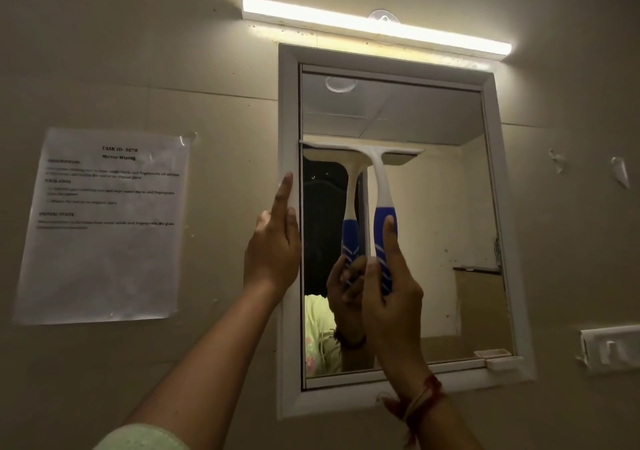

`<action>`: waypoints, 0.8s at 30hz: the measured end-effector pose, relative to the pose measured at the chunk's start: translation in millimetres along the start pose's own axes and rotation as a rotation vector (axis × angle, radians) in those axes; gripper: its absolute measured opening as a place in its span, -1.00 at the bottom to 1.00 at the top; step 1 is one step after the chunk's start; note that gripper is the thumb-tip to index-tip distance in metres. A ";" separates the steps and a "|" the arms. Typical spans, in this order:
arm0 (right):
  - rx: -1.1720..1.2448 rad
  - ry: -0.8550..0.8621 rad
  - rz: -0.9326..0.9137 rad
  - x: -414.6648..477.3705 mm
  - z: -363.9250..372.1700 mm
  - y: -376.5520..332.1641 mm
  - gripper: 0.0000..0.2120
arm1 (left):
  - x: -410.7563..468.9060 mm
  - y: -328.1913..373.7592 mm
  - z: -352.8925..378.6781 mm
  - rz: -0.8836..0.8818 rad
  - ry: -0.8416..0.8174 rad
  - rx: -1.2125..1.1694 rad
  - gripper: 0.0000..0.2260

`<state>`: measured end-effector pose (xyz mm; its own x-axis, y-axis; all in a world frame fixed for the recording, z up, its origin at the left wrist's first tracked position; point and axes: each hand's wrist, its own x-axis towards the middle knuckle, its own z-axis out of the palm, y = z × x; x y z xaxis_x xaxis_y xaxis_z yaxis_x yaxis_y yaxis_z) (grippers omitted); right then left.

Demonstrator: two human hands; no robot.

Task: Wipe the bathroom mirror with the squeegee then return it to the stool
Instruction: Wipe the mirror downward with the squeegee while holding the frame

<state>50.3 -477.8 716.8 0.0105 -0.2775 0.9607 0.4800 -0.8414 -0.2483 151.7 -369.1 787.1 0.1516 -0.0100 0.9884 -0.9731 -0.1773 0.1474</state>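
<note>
Hanging on the tiled wall at far left is a printed sheet (104,224), its text too blurred to read in full. Just right of it the left hand (273,241) lies flat and open against the left side of the mirror frame (289,110), fingers together and pointing up, holding nothing. Inside that white frame sits the mirror (426,214), with a lit tube light (374,26) mounted on the wall right above it. The squeegee (379,186) is pressed to the upper-left part of the glass: its handle runs upright, blue grip at the bottom and white neck at the top, while the white blade lies crosswise and near level, its left end touching the frame's inner edge. The blade end points up toward the light. The right hand (388,297) is closed around the blue grip, forefinger stretched up along it; a red thread circles the wrist. At far right a white hook rack (609,345) is fixed to the wall, well apart from the mirror.
</note>
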 end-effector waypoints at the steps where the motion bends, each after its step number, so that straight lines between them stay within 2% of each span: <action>1: -0.003 -0.002 0.005 -0.7 -0.4 0.3 -0.48 | 0.2 0.2 -0.2 0.001 0.000 -0.001 -0.59; 7: 0.035 -0.057 0.057 -52.6 -4.0 2.9 -0.49 | -0.3 0.1 -1.3 0.010 -0.004 -0.013 -0.59; 14: 0.084 0.000 0.075 -12.3 -5.2 -5.1 -0.54 | 0.4 -1.3 0.1 -0.005 0.001 -0.004 -0.59; 18: 0.056 -0.033 0.063 -36.2 -8.9 -0.6 -0.55 | 0.6 -0.8 0.3 -0.018 -0.011 -0.007 -0.59; 21: 0.120 -0.069 0.129 -60.3 -12.9 0.2 -0.56 | 0.1 -0.4 -0.5 -0.016 -0.014 -0.002 -0.59; 24: 0.115 -0.033 0.126 -52.9 -13.2 -2.5 -0.57 | 0.3 -0.8 -0.7 -0.018 -0.018 -0.002 -0.59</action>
<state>37.0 -467.1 665.0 0.1052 -0.3601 0.9269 0.5706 -0.7416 -0.3529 152.4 -368.2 787.2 0.1717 -0.0242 0.9849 -0.9705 -0.1760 0.1648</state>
